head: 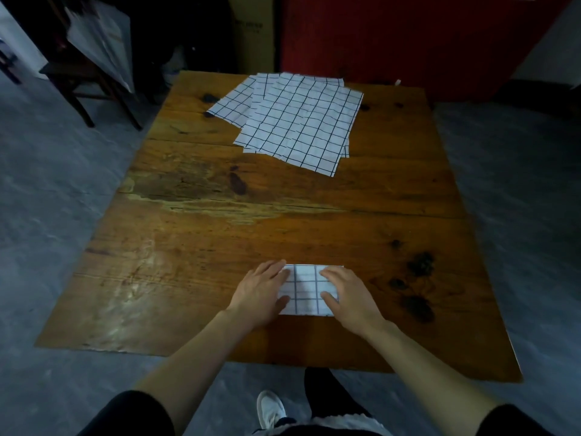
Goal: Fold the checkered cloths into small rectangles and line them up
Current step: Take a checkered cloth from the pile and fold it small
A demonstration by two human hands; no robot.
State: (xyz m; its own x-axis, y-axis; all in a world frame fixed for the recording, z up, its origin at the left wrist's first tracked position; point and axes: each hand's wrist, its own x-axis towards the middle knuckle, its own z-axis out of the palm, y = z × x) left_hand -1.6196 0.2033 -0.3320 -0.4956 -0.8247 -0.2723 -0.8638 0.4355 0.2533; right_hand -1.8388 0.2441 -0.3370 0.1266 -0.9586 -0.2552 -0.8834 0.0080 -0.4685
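Folded cloth (306, 289), a small checkered rectangle, lies flat on the wooden table (220, 247) near the table's front edge, a bit right of the table's middle. Left hand (262, 292) rests on the cloth's left end, fingers fairly straight and spread flat, fingertips over the left column of squares, thumb touching the cloth's lower left part; palm sits on the table just beside the cloth. Right hand (347, 297) covers the cloth's right end, fingers extended and lying flat on top, thumb pressing the lower middle of the cloth. Neither hand looks curled round the fabric; both seem to press it down, though edges are blurry so whether a fingertip hooks under an edge can't be told. Only the middle strip of the cloth shows between the two hands. Pile of unfolded cloths (295, 121), same black grid on white, lies at the table's far side, well apart from the folded one, several sheets overlapping and fanned at different angles, top sheet flat. Dark knots mark the table to the right of the folded cloth. White shoe (270, 407) shows on the grey floor below the table's front edge.
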